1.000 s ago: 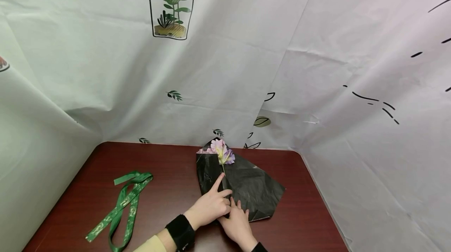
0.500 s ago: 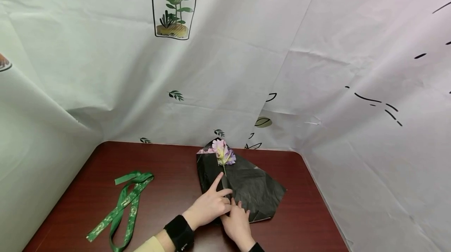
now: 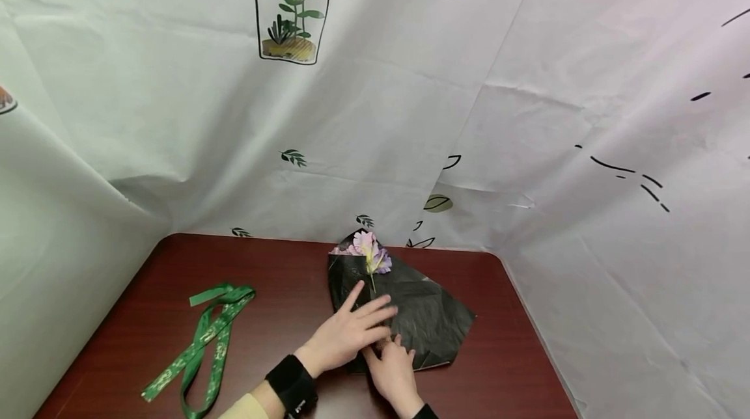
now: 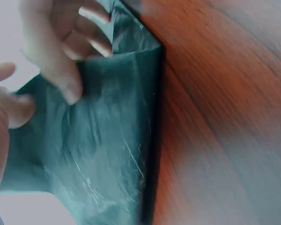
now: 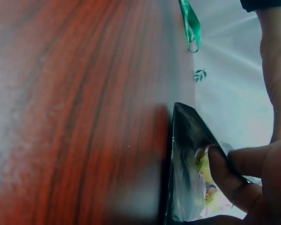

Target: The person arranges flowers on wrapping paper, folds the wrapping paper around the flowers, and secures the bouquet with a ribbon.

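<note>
A sheet of black wrapping paper (image 3: pixel 430 318) lies folded at the back middle of the table, its left side turned over. Pink and purple flowers (image 3: pixel 369 251) lie on it, a green stem (image 3: pixel 372 282) pointing toward the hands. My left hand (image 3: pixel 344 334) spreads its fingers over the folded part. Beside it, my right hand (image 3: pixel 394 373) pinches the paper's near edge; in the left wrist view its thumb (image 4: pixel 70 86) lies outside the fold and other fingers inside. The right wrist view looks into the folded paper (image 5: pixel 189 136), with flowers (image 5: pixel 210 180) partly hidden behind a finger.
A green patterned ribbon (image 3: pixel 205 337) lies looped at the left of the dark red-brown table (image 3: pixel 281 276). White printed cloth (image 3: pixel 375 113) hangs behind and along both sides of the table.
My left hand has shifted slightly left and its fingers have spread from a pointing pose. The right hand stays nearly in place. The flowers and ribbon lie as before.
</note>
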Available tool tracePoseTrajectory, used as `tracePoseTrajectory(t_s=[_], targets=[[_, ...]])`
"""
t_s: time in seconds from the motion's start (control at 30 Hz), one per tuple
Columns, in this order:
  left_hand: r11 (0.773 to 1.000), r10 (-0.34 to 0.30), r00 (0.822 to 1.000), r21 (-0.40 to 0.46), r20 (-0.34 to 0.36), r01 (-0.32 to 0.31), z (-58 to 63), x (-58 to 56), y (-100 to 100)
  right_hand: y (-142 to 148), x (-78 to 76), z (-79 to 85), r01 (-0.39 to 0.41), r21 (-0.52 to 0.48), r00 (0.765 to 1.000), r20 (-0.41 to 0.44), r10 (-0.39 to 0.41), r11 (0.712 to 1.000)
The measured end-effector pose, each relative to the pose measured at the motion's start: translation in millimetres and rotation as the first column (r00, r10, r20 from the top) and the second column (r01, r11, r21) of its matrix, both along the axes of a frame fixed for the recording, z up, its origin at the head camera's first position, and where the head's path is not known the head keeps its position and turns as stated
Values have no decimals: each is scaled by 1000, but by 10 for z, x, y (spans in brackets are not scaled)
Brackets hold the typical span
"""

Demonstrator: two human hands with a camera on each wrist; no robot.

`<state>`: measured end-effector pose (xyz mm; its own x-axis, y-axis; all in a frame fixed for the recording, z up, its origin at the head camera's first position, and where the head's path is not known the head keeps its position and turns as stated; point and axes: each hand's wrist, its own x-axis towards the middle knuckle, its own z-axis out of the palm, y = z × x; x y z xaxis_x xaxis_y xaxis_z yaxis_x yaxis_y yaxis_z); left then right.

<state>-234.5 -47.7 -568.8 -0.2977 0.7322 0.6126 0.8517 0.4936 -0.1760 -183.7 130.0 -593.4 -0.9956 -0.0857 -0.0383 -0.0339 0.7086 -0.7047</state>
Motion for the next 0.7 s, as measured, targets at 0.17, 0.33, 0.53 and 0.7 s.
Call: tracePoseTrajectory(t_s=[0.17, 0.33, 0.53, 0.7], targets=[[930, 153, 942, 280, 299, -240, -90, -146, -110, -16, -19, -8, 6, 17, 1000, 9, -7, 1000], [909, 163, 765, 206, 624, -362, -349, -301, -266, -33, -20, -11, 3, 35, 1000, 1, -3, 999], [955, 181, 640, 22, 747, -296, -688, -326, -412, -42, -24, 23, 27, 1, 999, 41, -28, 1000], [969, 149, 612, 10, 777, -248, -734, -300, -459, -33, -46, 73, 48, -12, 999, -8, -48, 999]])
